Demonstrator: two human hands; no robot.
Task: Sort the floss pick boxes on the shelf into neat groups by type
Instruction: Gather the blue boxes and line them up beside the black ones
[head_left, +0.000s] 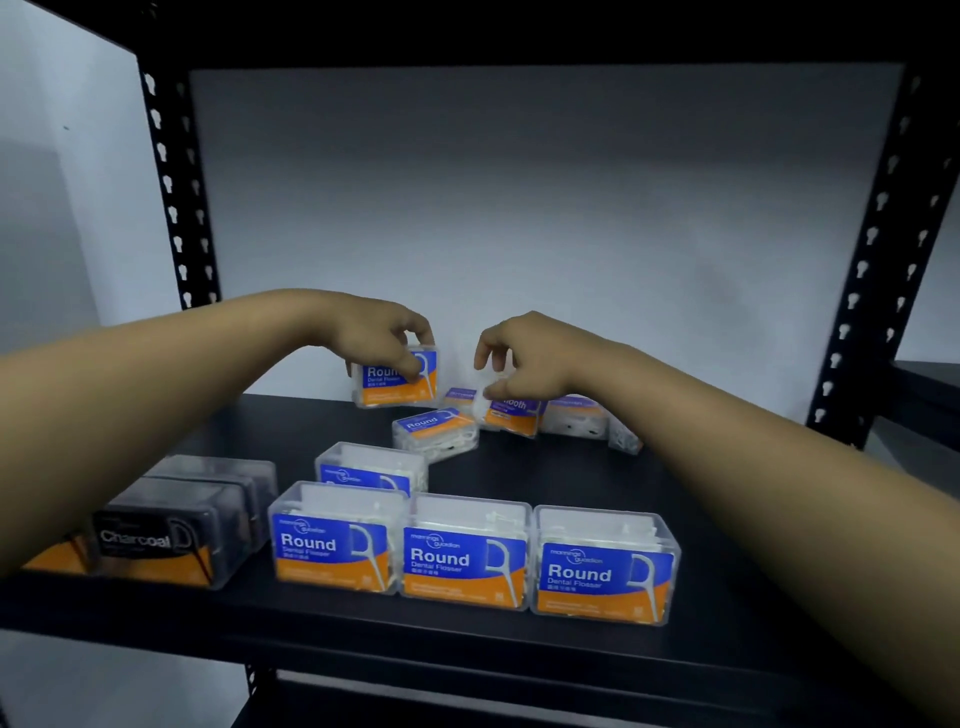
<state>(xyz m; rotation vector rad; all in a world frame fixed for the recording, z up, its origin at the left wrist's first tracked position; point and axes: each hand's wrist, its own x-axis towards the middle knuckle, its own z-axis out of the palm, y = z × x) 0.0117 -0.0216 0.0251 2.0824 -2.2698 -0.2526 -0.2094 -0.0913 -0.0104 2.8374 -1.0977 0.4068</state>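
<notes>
Left hand (382, 338) grips a Round box (397, 382), lifted clear of the black shelf (701, 519) at the back. Right hand (524, 358) pinches a purple-labelled box (511, 413), seemingly a "Smooth" type, though the blur hides most of the word. Up front, three Round boxes (465, 553) stand side by side, with Charcoal boxes (156, 535) grouped to their left.

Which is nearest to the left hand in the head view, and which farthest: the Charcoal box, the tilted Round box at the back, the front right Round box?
1. Tilted Round box, just right of left hand.
2. Charcoal box, front left.
3. Front right Round box, front row's right end.
</notes>
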